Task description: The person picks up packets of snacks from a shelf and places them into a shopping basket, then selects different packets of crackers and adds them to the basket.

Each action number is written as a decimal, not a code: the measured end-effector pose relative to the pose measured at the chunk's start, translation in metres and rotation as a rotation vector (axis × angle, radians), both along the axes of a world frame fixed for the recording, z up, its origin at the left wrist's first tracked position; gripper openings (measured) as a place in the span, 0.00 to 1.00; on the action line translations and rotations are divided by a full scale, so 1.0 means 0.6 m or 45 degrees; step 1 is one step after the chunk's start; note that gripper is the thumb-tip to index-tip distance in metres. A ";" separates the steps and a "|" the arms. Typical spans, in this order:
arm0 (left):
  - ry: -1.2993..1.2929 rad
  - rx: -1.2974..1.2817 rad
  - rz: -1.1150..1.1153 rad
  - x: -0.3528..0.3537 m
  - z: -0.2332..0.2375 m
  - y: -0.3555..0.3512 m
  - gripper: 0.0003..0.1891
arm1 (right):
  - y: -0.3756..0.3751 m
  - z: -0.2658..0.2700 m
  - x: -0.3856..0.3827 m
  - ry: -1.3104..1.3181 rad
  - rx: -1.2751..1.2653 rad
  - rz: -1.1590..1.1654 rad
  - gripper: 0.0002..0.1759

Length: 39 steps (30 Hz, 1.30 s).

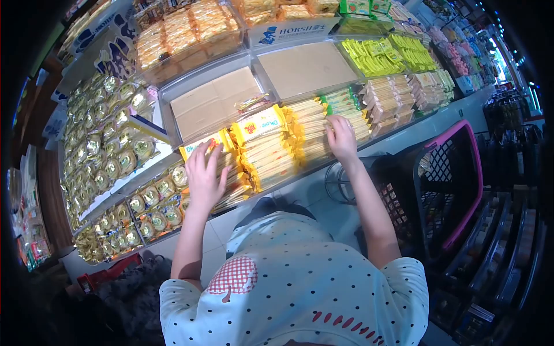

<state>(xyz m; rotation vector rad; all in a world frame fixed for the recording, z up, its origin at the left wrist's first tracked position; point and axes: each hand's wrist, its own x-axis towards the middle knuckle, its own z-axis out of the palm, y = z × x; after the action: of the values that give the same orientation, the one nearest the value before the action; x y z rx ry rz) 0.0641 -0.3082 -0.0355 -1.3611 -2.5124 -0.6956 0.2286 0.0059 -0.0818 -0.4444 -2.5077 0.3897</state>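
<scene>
My left hand [205, 173] lies over a yellow snack packet [224, 138] at the left of the front row, its fingers spread and bent down on the packets. My right hand [341, 137] rests against the row of upright packets [310, 124] further right, fingers lowered and slightly apart, nothing seen held in them. Between my hands, packets stand on edge in tight rows [268, 160], with one yellow packet [258, 124] lying flat across their top. Green-ended packets [346, 106] stand just beyond my right hand.
Round wrapped cakes [107, 141] fill the left bins. Behind the front row are two cardboard-lined compartments [216, 104], one with a small loose packet [252, 102]. Bright green packets [372, 56] are at the back right. A black basket with a pink rim [476, 167] stands at my right.
</scene>
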 end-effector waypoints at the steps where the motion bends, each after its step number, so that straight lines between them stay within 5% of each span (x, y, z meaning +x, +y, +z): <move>1: -0.031 0.027 -0.044 0.014 -0.002 0.010 0.25 | 0.005 -0.011 0.018 -0.066 0.026 -0.036 0.12; 6: -0.198 0.085 -0.326 0.086 -0.024 0.072 0.23 | -0.008 -0.056 0.040 -0.292 0.100 0.008 0.32; 14: -0.250 0.078 -0.565 0.124 -0.027 0.137 0.20 | -0.011 -0.117 0.022 -0.263 0.280 -0.010 0.30; 20: -0.165 0.040 -0.588 0.103 -0.032 0.220 0.20 | -0.009 -0.130 0.030 -0.164 0.361 -0.112 0.15; 27: -0.049 0.005 -0.516 0.092 -0.058 0.361 0.19 | -0.025 -0.089 0.103 -0.175 0.282 -0.120 0.17; 35: 0.134 -0.434 -0.505 0.091 -0.159 0.449 0.14 | -0.087 -0.033 0.257 0.205 -0.307 -0.535 0.24; 37: 0.233 -0.519 -0.421 0.096 -0.162 0.462 0.14 | -0.115 -0.017 0.282 0.554 -0.844 -0.707 0.22; 39: 0.252 -0.561 -0.427 0.097 -0.167 0.474 0.15 | -0.139 0.005 0.306 0.756 -0.965 -0.759 0.22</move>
<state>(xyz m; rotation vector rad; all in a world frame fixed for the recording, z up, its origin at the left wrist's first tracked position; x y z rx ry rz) 0.1224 -0.0236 -0.1359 -1.9181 -2.3861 -0.0378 0.4121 -0.0776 -0.0787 -1.1300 -1.4921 1.0398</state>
